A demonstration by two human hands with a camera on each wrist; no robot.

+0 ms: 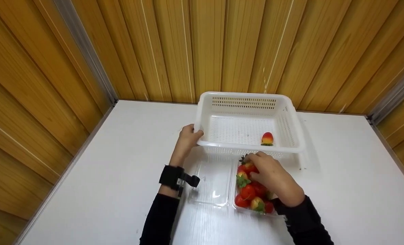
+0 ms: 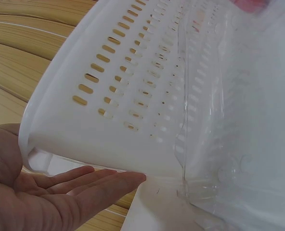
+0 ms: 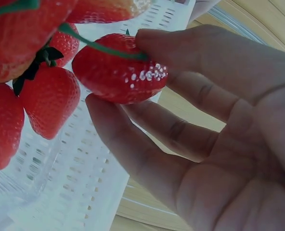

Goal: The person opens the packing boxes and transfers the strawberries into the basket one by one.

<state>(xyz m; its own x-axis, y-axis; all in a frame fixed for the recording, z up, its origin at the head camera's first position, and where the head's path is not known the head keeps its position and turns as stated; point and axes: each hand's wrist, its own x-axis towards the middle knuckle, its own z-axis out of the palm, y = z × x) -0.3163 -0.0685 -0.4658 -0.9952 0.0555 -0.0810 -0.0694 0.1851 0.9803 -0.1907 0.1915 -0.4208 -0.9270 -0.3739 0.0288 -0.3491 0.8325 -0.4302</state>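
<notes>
Left hand [image 1: 189, 137]: thumb and fingers grip white basket [image 1: 236, 146] at left corner | right hand [image 1: 273, 175]: fingers part-open, pinching strawberry [image 3: 111, 74] at filled clear tray [image 1: 244, 210] | in basket: red-yellow strawberry [image 1: 267, 138]

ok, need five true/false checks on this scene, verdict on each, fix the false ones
1. The left hand is at the left side of the white perforated plastic basket. True.
2. The basket holds three strawberries. False: a single strawberry shows inside it.
3. The right hand has its fingers on a strawberry with a green stem. True.
4. The basket is on the far side of the clear plastic clamshell, toward the wood-patterned wall. True.
5. In the head view, the clamshell's left half is packed with fruit. False: the piled strawberries lie in its right half.
</notes>
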